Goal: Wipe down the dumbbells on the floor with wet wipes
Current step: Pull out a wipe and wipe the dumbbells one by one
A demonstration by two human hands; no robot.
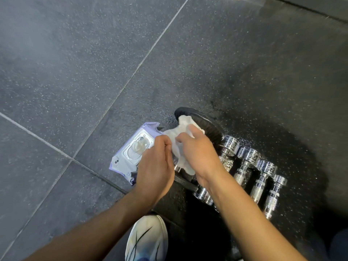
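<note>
A white wet wipe (185,122) is held by both hands. Its left edge is pinched by the curled fingers of the left hand (154,166), and its middle is gripped by the right hand (199,153). The shiny dumbbells (246,162) are lined up side by side on the dark floor (75,72), under the hands and to their right. A purple pack of wipes (131,149) is seen on the left, a round black plate (213,127) just beyond the wipe, and a white shoe (148,238) at the near edge.

Bare forearms (105,223), left hand (154,166) and right hand (197,153) bare too; white sneaker (146,240), thin black streaks, bluish toe patch.
</note>
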